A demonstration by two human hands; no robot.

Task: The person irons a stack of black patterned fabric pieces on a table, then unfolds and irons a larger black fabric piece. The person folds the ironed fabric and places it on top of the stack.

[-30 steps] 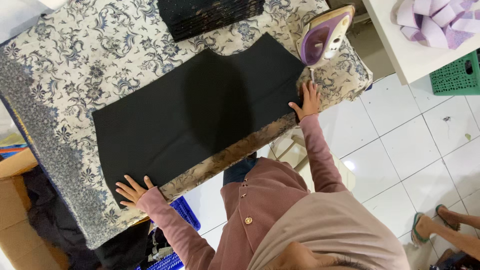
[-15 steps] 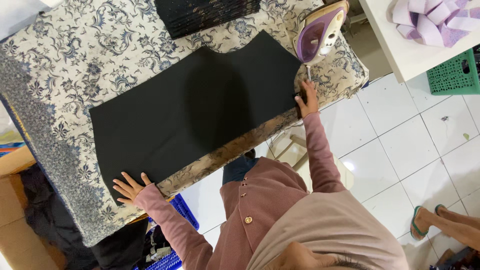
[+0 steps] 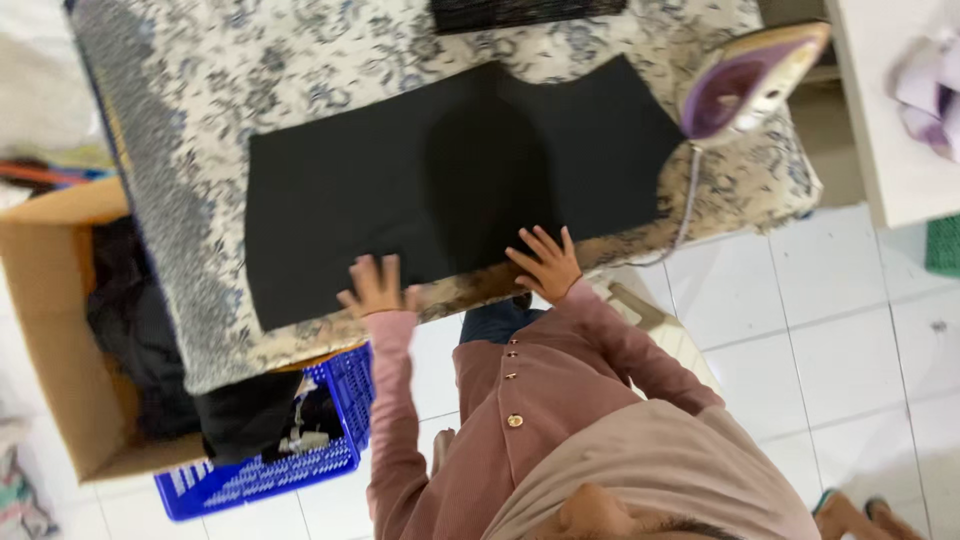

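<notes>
Both hands lie flat, fingers spread, gripping nothing: left hand [image 3: 377,288] and right hand [image 3: 547,263] press the near edge of the black cloth [image 3: 440,180] spread across the table [image 3: 200,110]; iron [image 3: 745,80] far right.

**Table draped in floral cloth, with what lies on it**

A table [image 3: 180,150] covered in cream cloth with blue-grey flowers carries a large flat piece of black fabric [image 3: 400,200]. A purple and white iron [image 3: 745,80] stands at its right end. A dark folded stack [image 3: 520,12] sits at the far edge.
</notes>
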